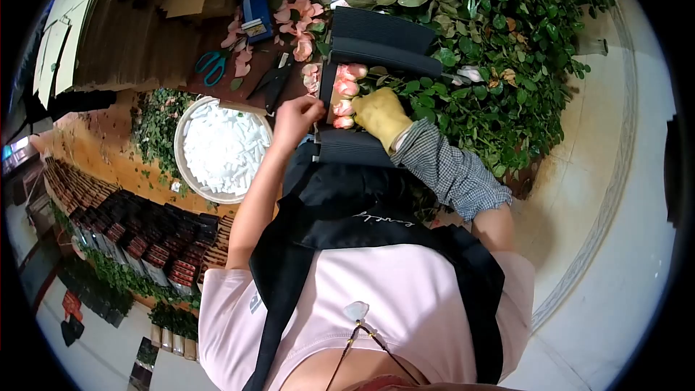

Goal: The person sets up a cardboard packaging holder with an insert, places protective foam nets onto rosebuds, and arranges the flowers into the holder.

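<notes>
Pink and cream roses (pixel 346 88) lie with their heads in a short row on brown card (pixel 334 98), between two black ridged flaps (pixel 384 32). My bare left hand (pixel 295 122) is curled at the black edge beside the heads; I cannot tell if it pinches anything. My right hand, in a yellow glove (pixel 382 115), is bent close against the lower heads. Its fingertips are hidden, so I cannot tell if it grips a stem.

Soft petals bruise easily, so I think a light touch is best. The glove can guide from the stem side, where thorns may poke, while my bare fingers set the heads level. Pushing too hard could squash the blooms. Green leafy stems (pixel 507 94) lie past my glove.
</notes>
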Action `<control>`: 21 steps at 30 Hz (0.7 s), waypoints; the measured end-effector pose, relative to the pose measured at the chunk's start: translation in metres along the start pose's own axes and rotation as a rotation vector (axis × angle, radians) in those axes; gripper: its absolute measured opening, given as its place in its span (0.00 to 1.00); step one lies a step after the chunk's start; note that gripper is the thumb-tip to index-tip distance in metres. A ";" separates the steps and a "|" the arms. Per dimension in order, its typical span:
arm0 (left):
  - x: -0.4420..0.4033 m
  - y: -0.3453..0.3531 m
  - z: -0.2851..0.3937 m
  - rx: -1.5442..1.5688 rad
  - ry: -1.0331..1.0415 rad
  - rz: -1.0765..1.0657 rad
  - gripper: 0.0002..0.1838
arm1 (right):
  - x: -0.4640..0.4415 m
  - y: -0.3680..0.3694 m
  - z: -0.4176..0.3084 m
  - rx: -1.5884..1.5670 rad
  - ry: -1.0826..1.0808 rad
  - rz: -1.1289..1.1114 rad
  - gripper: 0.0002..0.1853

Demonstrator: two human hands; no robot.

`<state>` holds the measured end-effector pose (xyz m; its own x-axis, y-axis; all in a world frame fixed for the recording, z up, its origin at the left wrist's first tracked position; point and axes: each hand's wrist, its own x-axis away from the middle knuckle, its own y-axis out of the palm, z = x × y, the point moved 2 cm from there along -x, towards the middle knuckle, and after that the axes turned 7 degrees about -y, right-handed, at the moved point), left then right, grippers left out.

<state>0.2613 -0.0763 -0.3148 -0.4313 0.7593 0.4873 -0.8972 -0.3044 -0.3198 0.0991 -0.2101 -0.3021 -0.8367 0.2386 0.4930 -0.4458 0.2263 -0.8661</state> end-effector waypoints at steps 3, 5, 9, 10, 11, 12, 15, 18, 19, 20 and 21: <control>-0.003 0.016 0.002 -0.101 0.004 -0.022 0.12 | 0.005 -0.021 0.000 -0.046 -0.052 0.078 0.13; -0.008 0.020 -0.007 0.023 -0.060 -0.085 0.12 | 0.011 -0.025 0.005 -0.081 -0.068 0.129 0.15; -0.001 0.022 -0.018 0.086 -0.055 -0.146 0.12 | 0.017 -0.026 0.004 -0.125 -0.141 -0.003 0.16; 0.004 0.020 -0.011 0.087 -0.051 -0.149 0.12 | 0.021 -0.026 0.003 -0.111 -0.145 -0.013 0.16; 0.004 0.021 -0.012 0.086 -0.054 -0.148 0.12 | 0.023 -0.026 0.001 -0.098 -0.151 -0.025 0.16; 0.004 0.022 -0.015 0.131 -0.036 -0.133 0.12 | 0.024 -0.030 0.000 -0.135 -0.148 -0.009 0.15; 0.000 0.023 -0.023 0.121 -0.018 -0.142 0.11 | 0.016 -0.028 -0.001 -0.107 -0.191 0.045 0.14; -0.002 0.021 -0.023 0.144 -0.052 -0.191 0.10 | 0.014 -0.025 0.002 -0.138 -0.136 0.079 0.16; -0.001 0.020 -0.022 0.217 -0.090 -0.212 0.09 | 0.016 -0.030 0.001 -0.165 -0.102 0.072 0.16; -0.002 0.020 -0.029 0.357 -0.081 -0.224 0.11 | 0.019 -0.034 -0.002 -0.172 -0.114 0.082 0.17; -0.001 0.016 -0.020 0.354 -0.081 -0.231 0.11 | 0.017 -0.034 -0.003 -0.176 -0.107 0.082 0.17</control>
<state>0.2490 -0.0700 -0.3368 -0.2082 0.7873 0.5803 -0.9423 -0.3204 0.0967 0.1006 -0.2111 -0.2640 -0.9011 0.1635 0.4015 -0.3200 0.3739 -0.8705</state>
